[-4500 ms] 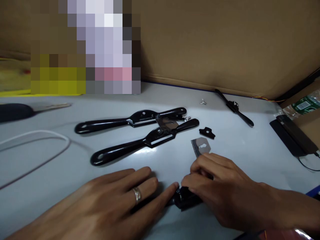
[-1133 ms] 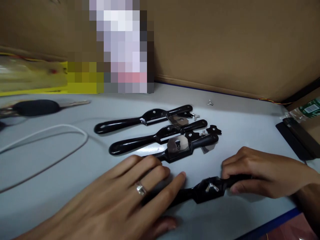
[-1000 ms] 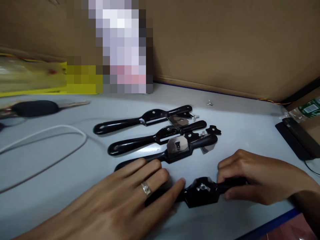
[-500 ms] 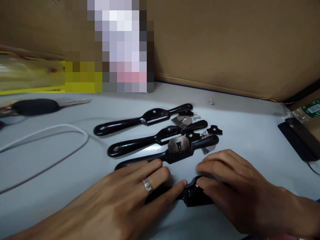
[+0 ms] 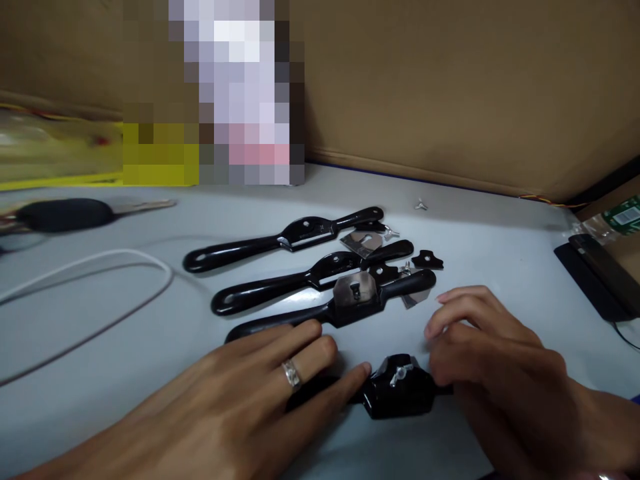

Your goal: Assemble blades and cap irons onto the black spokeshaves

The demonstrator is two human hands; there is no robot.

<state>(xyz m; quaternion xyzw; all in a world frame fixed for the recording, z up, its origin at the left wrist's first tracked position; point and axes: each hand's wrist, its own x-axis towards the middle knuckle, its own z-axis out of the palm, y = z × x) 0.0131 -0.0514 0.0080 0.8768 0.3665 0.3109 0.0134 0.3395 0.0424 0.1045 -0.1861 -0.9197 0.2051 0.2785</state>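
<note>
A black spokeshave (image 5: 397,393) with a silver wing nut on its middle lies near the table's front edge. My left hand (image 5: 250,400), a ring on one finger, lies flat over its left handle with the fingers stretched out. My right hand (image 5: 493,363) covers the right handle, fingers curled; whether they grip the handle is hidden. Three more black spokeshaves lie in a row behind: the nearest (image 5: 345,303) carries a silver blade, then the middle one (image 5: 310,273), then the far one (image 5: 285,240).
Loose parts lie by the row: a blade (image 5: 363,241), a black cap (image 5: 427,260), a small wing nut (image 5: 421,205). A white cable (image 5: 90,267) loops at left, beside a black-handled tool (image 5: 60,215). A cardboard wall (image 5: 450,87) stands behind; a black device (image 5: 595,273) sits right.
My right hand slid off the spokeshave's middle toward its right handle, uncovering the wing nut. The left hand stayed flat. Since 4.5 s ago, two spokeshaves have appeared in front of the first two.
</note>
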